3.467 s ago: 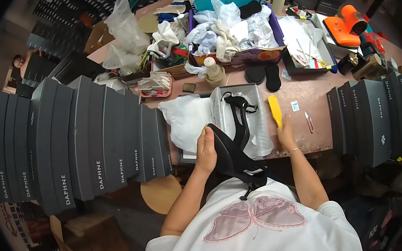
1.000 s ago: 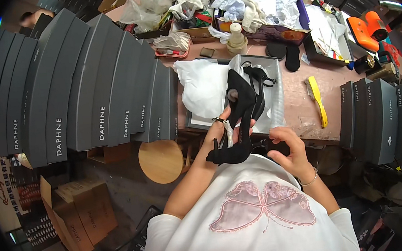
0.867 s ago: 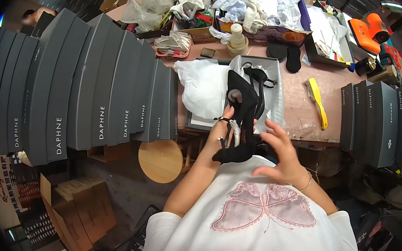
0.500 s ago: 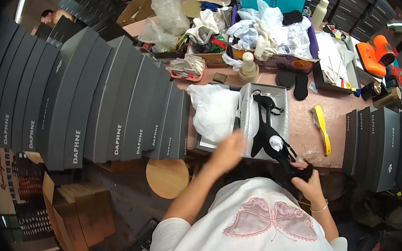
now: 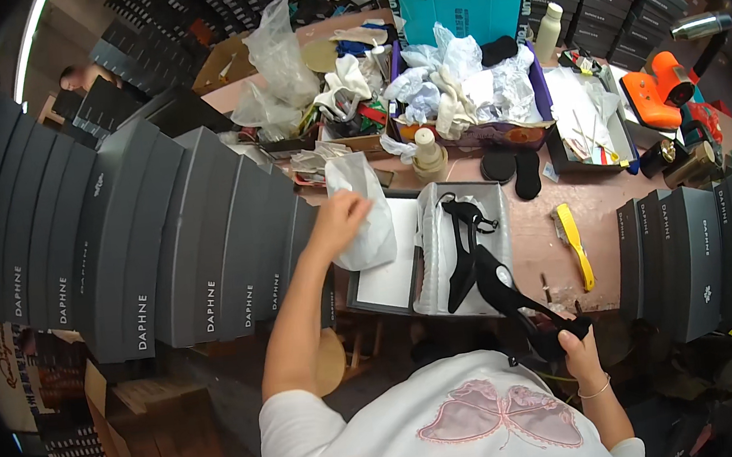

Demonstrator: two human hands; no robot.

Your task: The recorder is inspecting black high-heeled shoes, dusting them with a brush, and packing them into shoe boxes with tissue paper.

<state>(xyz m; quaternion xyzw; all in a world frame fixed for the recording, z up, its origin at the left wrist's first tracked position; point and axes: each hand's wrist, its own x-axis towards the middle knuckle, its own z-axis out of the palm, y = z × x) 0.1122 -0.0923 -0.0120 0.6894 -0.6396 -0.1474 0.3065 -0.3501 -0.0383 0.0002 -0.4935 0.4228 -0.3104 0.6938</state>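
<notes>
My left hand (image 5: pixel 341 224) is closed on a white, thin bag (image 5: pixel 370 228) that hangs from its fingers, over the left part of a grey shoe box. My right hand (image 5: pixel 582 347) grips a black slingback shoe (image 5: pixel 504 290) near the table's front edge, its toe pointing up toward the box. A second black slingback shoe (image 5: pixel 461 259) lies in the open shoe box (image 5: pixel 494 206) on white, ribbed padding. Left of it is the box's other half (image 5: pixel 383 291), lined with white.
Stacked grey shoe boxes (image 5: pixel 181 248) crowd the left, and more boxes (image 5: pixel 691 261) stand at right. A yellow-handled tool (image 5: pixel 573 247), black insoles (image 5: pixel 527 174) and a bottle (image 5: pixel 429 158) lie or stand on the pink table (image 5: pixel 526 221). Filled bins line the back.
My left hand has moved up and left and has taken hold of the white bag, lifting it from the box's left half. The shoe in my right hand has swung clear of the shoe in the box.
</notes>
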